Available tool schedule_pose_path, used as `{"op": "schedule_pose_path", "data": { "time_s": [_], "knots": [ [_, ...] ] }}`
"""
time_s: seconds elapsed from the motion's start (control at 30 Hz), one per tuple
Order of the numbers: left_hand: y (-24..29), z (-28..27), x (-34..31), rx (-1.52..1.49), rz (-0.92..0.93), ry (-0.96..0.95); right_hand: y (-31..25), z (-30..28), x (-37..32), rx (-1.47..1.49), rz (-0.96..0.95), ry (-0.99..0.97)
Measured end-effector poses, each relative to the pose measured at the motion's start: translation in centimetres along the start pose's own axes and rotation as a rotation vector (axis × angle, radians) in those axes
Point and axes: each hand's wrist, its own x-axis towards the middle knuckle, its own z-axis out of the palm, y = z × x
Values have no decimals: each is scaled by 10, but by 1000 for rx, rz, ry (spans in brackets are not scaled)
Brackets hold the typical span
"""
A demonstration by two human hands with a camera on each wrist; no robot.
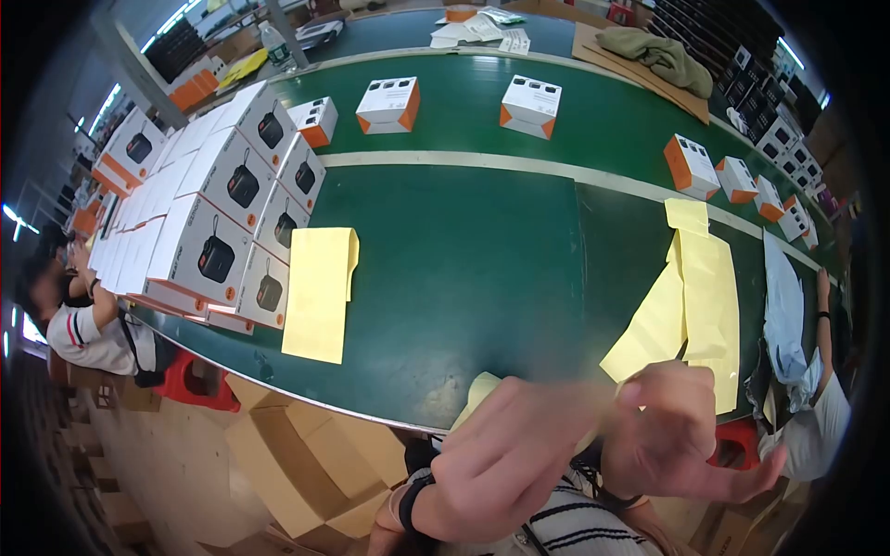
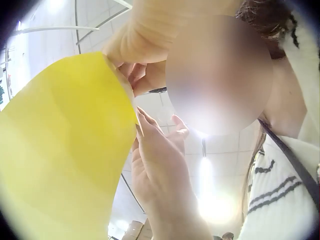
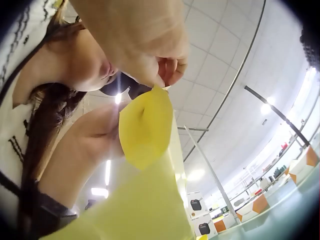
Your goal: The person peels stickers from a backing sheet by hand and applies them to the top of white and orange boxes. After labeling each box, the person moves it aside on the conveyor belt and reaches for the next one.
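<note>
In the head view my left hand (image 1: 505,454), with a black band at its wrist, is low in the middle, its blurred fingers meeting my right hand (image 1: 658,435). A yellow sheet (image 1: 477,397) shows beside the left hand. The left wrist view has my left hand (image 2: 150,35) gripping the edge of the large yellow sheet (image 2: 70,130), my right hand (image 2: 160,160) against the same edge. In the right wrist view my right hand (image 3: 145,45) pinches the top of the yellow sheet (image 3: 145,130); the left hand's fingers are mostly hidden behind it.
Stacked white boxes (image 1: 209,250) stand at the left of the green table (image 1: 445,269), beside a folded yellow sheet (image 1: 317,296). More yellow sheets (image 1: 709,306) lie right. Single boxes (image 1: 387,105) line the far strip. An open carton (image 1: 306,463) is below; people sit at both sides.
</note>
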Motion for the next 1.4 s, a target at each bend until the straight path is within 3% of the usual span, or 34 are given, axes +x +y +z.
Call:
{"op": "schedule_pose_path", "data": {
  "time_s": [0.23,0.37,0.43,0.67,0.77,0.83,0.97,1.17,1.23,1.4],
  "knots": [
    [-2,0,-1,47,74,-8,3,-5,-3,172,20,-56],
    [2,0,0,17,-25,5,6,-3,-5,247,22,-78],
    [2,0,0,13,-52,8,11,5,-8,295,-47,76],
    [0,1,-1,40,1,26,10,1,-5,266,-86,80],
    [3,1,0,40,-40,17,9,-1,-6,168,-3,-39],
    [3,1,0,31,-66,9,14,12,-10,222,-76,139],
    [-1,3,1,-17,-77,20,15,15,-6,269,-120,225],
    [-2,4,0,58,-53,22,0,11,-3,114,117,162],
    [-2,4,-1,76,-35,37,2,6,-1,111,180,37],
    [1,1,2,67,-149,-6,10,12,-4,141,128,62]
  ]
}}
